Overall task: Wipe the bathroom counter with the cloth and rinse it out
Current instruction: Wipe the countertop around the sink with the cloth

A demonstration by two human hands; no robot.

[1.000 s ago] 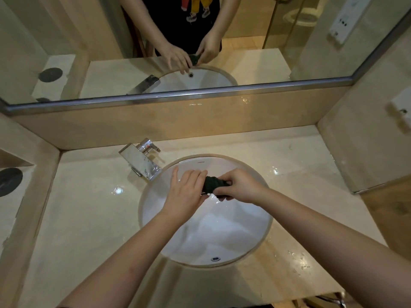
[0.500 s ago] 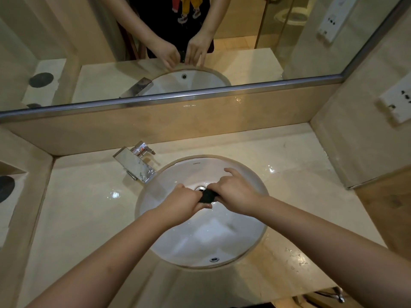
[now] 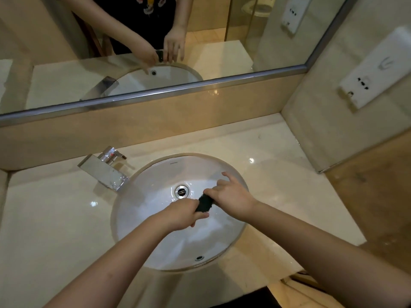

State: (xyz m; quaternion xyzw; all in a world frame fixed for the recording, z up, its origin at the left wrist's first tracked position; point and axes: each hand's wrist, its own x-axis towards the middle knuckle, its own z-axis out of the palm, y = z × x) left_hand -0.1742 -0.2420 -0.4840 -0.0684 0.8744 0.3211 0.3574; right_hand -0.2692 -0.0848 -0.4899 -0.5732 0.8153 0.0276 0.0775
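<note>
Cloth point(image 3: 204, 203) (rolled tight) gripped at either end by left hand point(image 3: 180, 215) and right hand point(image 3: 231, 196), held over sink point(image 3: 142, 247) so wrung water drains.

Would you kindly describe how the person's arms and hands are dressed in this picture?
Both forearms are bare as far as the frame shows: no sleeves, gloves, watch or bracelet at the left hand or right hand. No rings show. The wall mirror reflects a black top with a colourful print.
</note>
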